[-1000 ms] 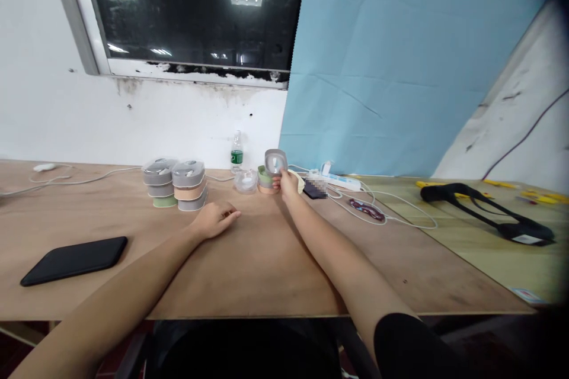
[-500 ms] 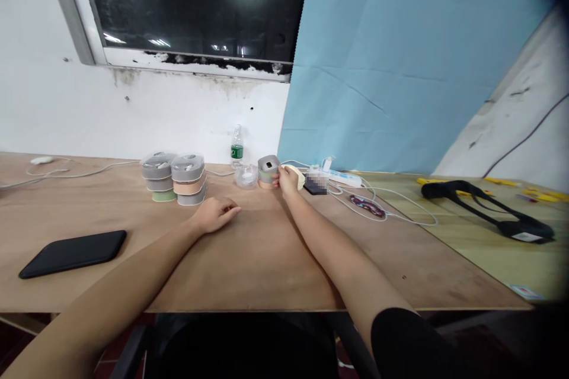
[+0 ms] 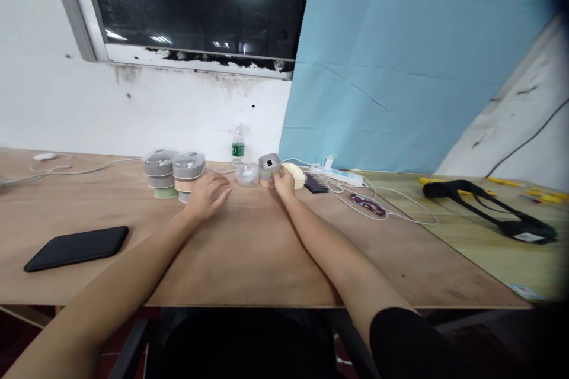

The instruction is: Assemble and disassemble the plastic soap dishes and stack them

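Observation:
My right hand (image 3: 284, 182) grips the right side of a short stack of small round containers (image 3: 269, 161), grey above and peach below. Close to that stack on the left is a clear round plastic container (image 3: 247, 174). A pale yellow round piece (image 3: 295, 174) lies just right of my right hand. My left hand (image 3: 207, 194), fingers apart and holding nothing, hovers or rests by a stack of grey and peach containers with a clear lid (image 3: 188, 163), partly hiding its lower part. Beside it stands a similar stack with a green base (image 3: 164, 192).
A bottle with a green label (image 3: 238, 149) stands against the wall. At front left lies a black phone-like slab (image 3: 76, 247). A power strip (image 3: 344, 177), cables, a dark red patterned item (image 3: 368, 205) and a black strap-like frame (image 3: 489, 213) are on the right.
My left hand has moved up to the container stack, its fingers spreading. My right hand has shifted slightly down on the short stack, showing more of the pale yellow piece.

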A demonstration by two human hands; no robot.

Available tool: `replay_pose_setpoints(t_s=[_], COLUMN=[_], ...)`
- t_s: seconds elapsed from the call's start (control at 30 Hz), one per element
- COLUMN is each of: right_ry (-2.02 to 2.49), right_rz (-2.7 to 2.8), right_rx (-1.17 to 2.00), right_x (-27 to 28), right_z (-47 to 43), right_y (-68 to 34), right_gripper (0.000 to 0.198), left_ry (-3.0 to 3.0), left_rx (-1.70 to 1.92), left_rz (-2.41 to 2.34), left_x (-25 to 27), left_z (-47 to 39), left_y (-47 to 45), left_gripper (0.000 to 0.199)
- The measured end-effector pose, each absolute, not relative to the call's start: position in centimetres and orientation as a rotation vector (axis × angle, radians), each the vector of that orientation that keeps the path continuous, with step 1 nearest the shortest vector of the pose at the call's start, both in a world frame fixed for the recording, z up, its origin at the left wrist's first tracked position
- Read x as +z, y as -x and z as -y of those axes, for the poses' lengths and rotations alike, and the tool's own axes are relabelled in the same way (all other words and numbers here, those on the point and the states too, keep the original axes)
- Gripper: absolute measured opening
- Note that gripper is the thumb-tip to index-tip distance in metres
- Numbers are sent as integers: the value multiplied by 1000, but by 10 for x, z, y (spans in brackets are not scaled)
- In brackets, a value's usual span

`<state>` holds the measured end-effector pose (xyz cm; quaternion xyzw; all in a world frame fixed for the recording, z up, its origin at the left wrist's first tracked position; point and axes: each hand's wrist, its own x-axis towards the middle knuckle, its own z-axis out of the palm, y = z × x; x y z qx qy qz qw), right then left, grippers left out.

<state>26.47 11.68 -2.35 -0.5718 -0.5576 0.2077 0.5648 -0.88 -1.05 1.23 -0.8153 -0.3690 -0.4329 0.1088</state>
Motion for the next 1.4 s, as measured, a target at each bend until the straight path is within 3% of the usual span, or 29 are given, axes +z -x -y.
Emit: replay_pose_setpoints(t_s=[0.13, 0.3, 0.37, 0.6, 0.77, 1.0, 1.1, 1.17, 1.4], right_ry=[1355, 1332, 1324, 1171, 1079, 951, 933, 927, 935], right_rz=[1349, 1430, 1524, 1895, 1967, 1954, 1948, 1944, 2077], right_rx=[405, 133, 40, -169, -209, -167, -168, -175, -119], right_x=[-24, -23, -23, -29, -28, -23, -23, -23, -25], right_z=[-114, -104, -99, -82, -70, -65, -67, -68, -71], right_y=[-265, -265, -262, -239, -225, -227, -229, -229, -227], right_gripper=[48, 38, 34, 31, 33, 36, 32, 30, 27], left_ry=[1958, 1725, 1717, 1708, 1969, 2511, 2724, 2808, 2700], left_rx=[-1335, -1304, -1284, -1195, -1187, -910, -789, -785, -865], left_rz=[1358, 1710, 1763, 1656, 1275, 782, 677, 668, 1097], left_x=[22, 24, 23, 16, 15, 5, -1, -1, 3], left_z=[8, 3, 0, -5, -5, 7, 15, 18, 13], left_y=[25, 42, 46, 49, 47, 9, -8, -13, -3], left_gripper=[36, 75, 80, 48, 45, 46, 58, 61, 43])
